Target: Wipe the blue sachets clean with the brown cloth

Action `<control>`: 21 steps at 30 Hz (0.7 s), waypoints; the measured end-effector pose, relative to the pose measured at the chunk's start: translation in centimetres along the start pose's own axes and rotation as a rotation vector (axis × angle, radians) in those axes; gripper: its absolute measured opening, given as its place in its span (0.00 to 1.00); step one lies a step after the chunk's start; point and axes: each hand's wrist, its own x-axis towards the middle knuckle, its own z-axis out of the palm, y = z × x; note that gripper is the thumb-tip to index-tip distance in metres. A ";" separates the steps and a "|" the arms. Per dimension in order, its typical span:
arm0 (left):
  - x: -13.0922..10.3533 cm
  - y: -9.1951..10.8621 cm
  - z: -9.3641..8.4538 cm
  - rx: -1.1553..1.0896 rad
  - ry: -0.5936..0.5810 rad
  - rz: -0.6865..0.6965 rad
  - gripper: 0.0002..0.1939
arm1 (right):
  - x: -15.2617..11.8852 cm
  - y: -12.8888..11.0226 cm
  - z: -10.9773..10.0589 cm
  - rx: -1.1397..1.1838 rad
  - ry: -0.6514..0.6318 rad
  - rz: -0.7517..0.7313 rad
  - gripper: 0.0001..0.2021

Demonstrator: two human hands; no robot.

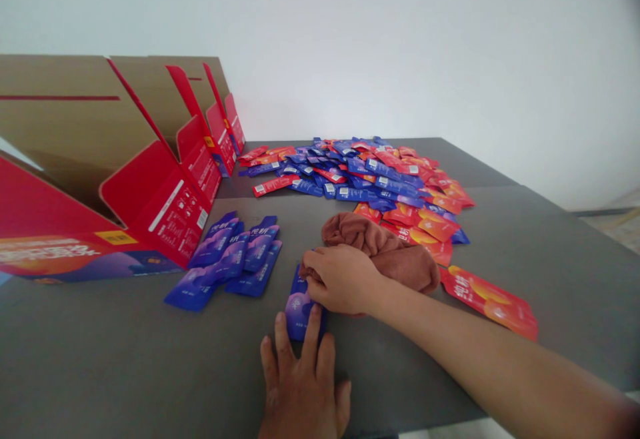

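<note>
A blue-purple pouch (299, 311) lies flat on the grey table in front of me. My left hand (303, 375) has its fingers spread, their tips pressing on the pouch's near end. Bunched in my right hand (347, 279) is a brown cloth (385, 252), whose folds trail off to the right. That hand's closed fingers rest over the pouch's far end and hide it. To the left, several more blue-purple pouches (227, 259) overlap in a small group. A red-orange pouch (493, 299) lies on the right, just beyond my right forearm.
Open red cardboard boxes (165, 205) stand in a row along the left side, flaps up. A broad heap of blue and red pouches (370, 175) covers the far middle of the grey table (125, 352). A white wall (380, 45) rises behind.
</note>
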 end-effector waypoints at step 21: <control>-0.1 0.1 0.1 0.020 -0.017 -0.001 0.20 | -0.3 0.5 -0.3 0.121 -0.024 -0.278 0.11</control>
